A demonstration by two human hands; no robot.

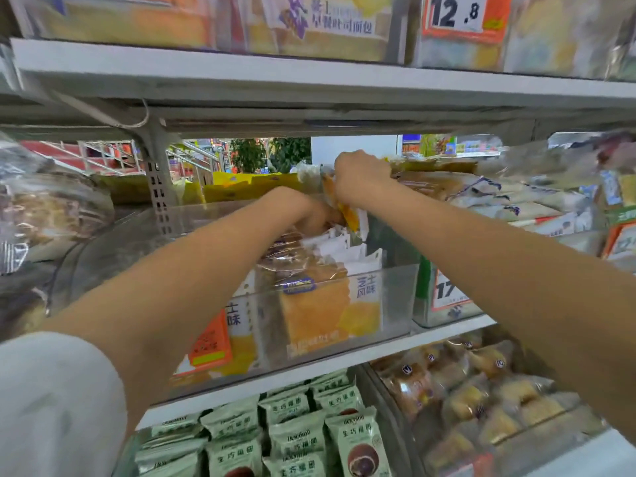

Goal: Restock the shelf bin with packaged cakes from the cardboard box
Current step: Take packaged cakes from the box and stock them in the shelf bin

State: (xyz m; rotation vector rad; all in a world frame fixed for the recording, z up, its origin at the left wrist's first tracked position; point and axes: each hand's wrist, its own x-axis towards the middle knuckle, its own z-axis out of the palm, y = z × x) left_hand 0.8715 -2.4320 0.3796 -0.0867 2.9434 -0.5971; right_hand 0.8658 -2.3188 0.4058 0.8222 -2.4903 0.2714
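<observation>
Overhead, the white shelf (309, 77) spans the view, with a clear shelf bin (395, 304) on the level beneath. Both my arms reach over that bin's front wall. My right hand (358, 177) is clenched around the top of a packaged cake (347, 210), held upright above the bin's rear. My left hand (309, 211) sits lower beside it, fingers curled out of sight among the packs; its hold I cannot tell. More packaged cakes (316, 304) stand in the bin. Green packets (296, 438) fill the level below.
</observation>
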